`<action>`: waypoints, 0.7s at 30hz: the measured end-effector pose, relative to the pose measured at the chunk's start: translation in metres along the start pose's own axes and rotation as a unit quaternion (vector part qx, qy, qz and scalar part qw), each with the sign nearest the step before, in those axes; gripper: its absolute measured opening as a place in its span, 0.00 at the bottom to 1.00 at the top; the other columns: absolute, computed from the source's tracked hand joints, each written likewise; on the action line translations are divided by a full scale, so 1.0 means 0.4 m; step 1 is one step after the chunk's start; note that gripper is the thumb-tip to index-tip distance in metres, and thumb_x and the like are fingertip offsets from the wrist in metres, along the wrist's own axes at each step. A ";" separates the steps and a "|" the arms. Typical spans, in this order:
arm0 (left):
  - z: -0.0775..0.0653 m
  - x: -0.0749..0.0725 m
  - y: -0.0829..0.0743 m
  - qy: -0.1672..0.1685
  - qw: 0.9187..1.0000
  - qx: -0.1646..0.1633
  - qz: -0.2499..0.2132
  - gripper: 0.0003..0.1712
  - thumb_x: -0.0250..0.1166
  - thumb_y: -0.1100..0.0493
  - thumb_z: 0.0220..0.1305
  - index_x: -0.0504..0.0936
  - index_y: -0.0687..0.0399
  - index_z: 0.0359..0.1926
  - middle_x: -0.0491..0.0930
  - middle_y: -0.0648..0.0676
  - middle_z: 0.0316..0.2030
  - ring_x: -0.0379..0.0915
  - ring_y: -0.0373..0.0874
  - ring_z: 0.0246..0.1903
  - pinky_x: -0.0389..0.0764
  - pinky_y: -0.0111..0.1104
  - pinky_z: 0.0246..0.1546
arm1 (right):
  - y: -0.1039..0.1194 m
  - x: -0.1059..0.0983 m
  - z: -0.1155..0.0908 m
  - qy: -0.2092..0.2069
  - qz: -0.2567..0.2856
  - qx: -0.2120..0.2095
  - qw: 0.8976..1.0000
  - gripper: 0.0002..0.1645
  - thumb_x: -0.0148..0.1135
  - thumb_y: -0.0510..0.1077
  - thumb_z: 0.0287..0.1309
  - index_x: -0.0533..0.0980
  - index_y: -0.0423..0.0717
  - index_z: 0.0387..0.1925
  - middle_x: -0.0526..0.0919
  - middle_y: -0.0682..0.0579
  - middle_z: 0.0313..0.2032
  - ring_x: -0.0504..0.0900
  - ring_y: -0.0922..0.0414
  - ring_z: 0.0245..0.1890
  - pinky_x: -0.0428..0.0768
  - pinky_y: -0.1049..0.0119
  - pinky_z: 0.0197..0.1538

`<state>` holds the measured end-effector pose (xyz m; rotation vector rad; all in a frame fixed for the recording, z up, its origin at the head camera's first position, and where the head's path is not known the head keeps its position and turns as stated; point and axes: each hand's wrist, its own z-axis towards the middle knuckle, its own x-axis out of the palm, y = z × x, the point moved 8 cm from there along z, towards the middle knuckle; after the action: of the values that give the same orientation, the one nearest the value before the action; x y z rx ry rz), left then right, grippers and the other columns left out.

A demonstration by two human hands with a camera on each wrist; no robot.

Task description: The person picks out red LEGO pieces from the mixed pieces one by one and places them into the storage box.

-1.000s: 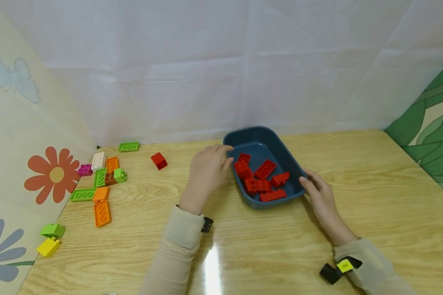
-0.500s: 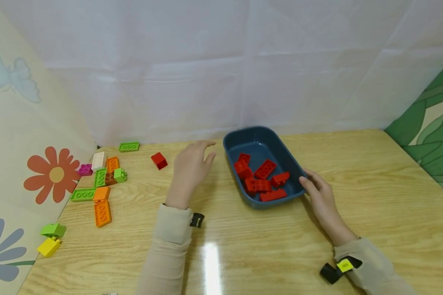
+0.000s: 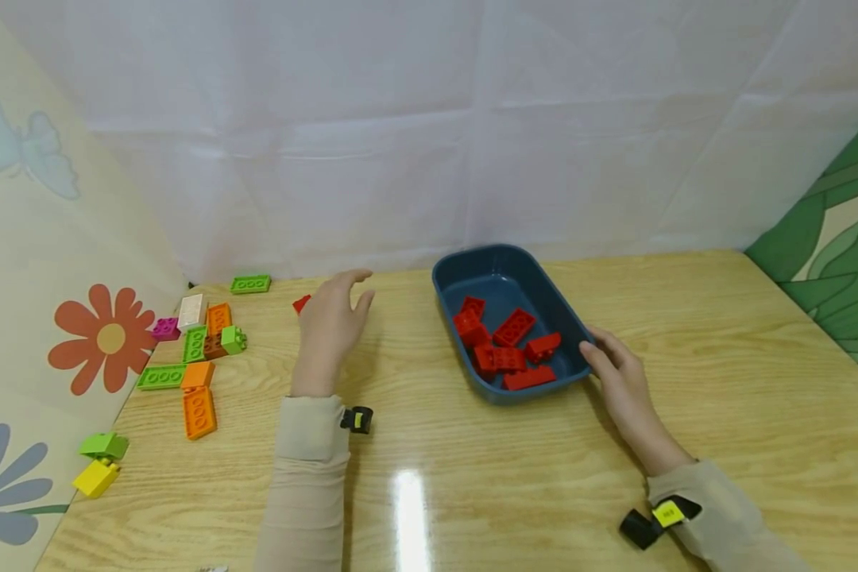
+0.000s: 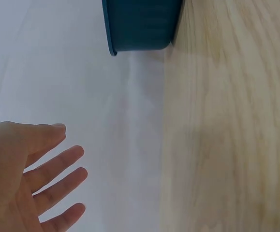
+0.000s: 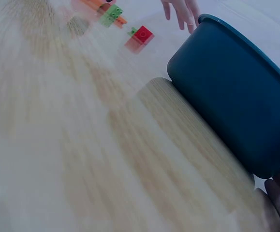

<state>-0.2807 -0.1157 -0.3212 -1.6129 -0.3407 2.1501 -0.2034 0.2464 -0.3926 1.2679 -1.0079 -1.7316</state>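
My left hand [image 3: 329,330] is raised over the table with nothing in it. In the left wrist view its fingers [image 4: 57,186] are spread and slightly bent. A red brick [image 3: 301,303] lies just beyond this hand, partly hidden by it in the head view; the right wrist view shows that red brick [image 5: 143,35] whole. My right hand [image 3: 620,381] grips the near right corner of a dark blue plastic bin [image 3: 504,258], thumb at the rim and fingers outside. Inside the bin lie several red bricks [image 3: 513,327], mostly toward the near end.
Bricks in green, orange, white, brown and magenta cluster on the left, including an orange brick [image 3: 199,413]. A lone green brick [image 3: 250,284] lies near the back edge. A yellow brick [image 3: 96,478] touches a green one at the left. A white cloth [image 3: 343,159] hangs behind the table.
My left hand has moved left from the bin's left rim across to the lone red brick, which it now partly covers. The right hand and bin have stayed put.
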 end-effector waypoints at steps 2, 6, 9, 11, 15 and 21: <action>0.001 0.002 0.014 0.002 1.000 -0.007 -0.004 0.22 0.57 0.49 0.65 0.75 0.44 0.59 0.78 0.53 0.59 0.75 0.52 0.52 0.82 0.46 0.34 | 0.000 0.000 0.000 -0.001 0.000 0.000 1.000 0.30 0.48 0.50 0.67 0.67 0.32 0.61 0.72 0.82 0.42 0.73 0.78 0.43 0.72 0.91 0.43; 0.006 0.005 0.043 -0.002 1.000 -0.021 -0.011 0.22 0.58 0.51 0.64 0.76 0.46 0.58 0.79 0.55 0.58 0.73 0.54 0.54 0.81 0.51 0.42 | 0.000 -0.001 0.000 -0.003 -0.004 -0.001 1.000 0.30 0.48 0.50 0.67 0.67 0.32 0.61 0.72 0.82 0.41 0.73 0.78 0.42 0.72 0.91 0.42; 0.007 0.003 0.066 -0.009 0.999 -0.033 -0.019 0.21 0.59 0.53 0.64 0.77 0.47 0.58 0.79 0.55 0.58 0.72 0.55 0.56 0.79 0.53 0.48 | 0.000 -0.002 0.000 -0.005 -0.006 -0.001 1.000 0.30 0.48 0.50 0.67 0.67 0.31 0.61 0.72 0.83 0.41 0.73 0.78 0.42 0.72 0.91 0.42; 0.006 0.002 0.081 -0.012 0.999 -0.041 -0.026 0.21 0.58 0.53 0.64 0.76 0.48 0.58 0.79 0.55 0.58 0.71 0.55 0.56 0.78 0.53 0.49 | 0.000 -0.002 0.000 -0.005 -0.006 -0.001 1.000 0.30 0.48 0.50 0.67 0.67 0.32 0.61 0.72 0.83 0.41 0.73 0.78 0.42 0.72 0.91 0.42; 0.001 -0.002 0.111 -0.019 0.997 -0.060 -0.033 0.22 0.57 0.52 0.65 0.75 0.47 0.59 0.79 0.53 0.57 0.77 0.55 0.46 0.80 0.49 0.39 | 0.001 -0.001 0.001 -0.005 -0.006 0.000 1.000 0.30 0.48 0.50 0.67 0.67 0.32 0.61 0.72 0.83 0.41 0.73 0.78 0.42 0.72 0.91 0.42; -0.006 -0.006 0.160 -0.037 0.994 -0.096 -0.047 0.22 0.57 0.54 0.65 0.74 0.49 0.60 0.79 0.59 0.56 0.75 0.56 0.35 0.76 0.46 0.26 | 0.001 -0.001 0.000 -0.002 -0.004 0.000 1.000 0.30 0.48 0.50 0.67 0.67 0.32 0.61 0.72 0.83 0.42 0.73 0.78 0.42 0.72 0.91 0.43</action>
<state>-0.2900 -0.1732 -0.3481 -1.5860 -0.6501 2.1643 -0.2034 0.2467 -0.3921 1.2696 -1.0056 -1.7404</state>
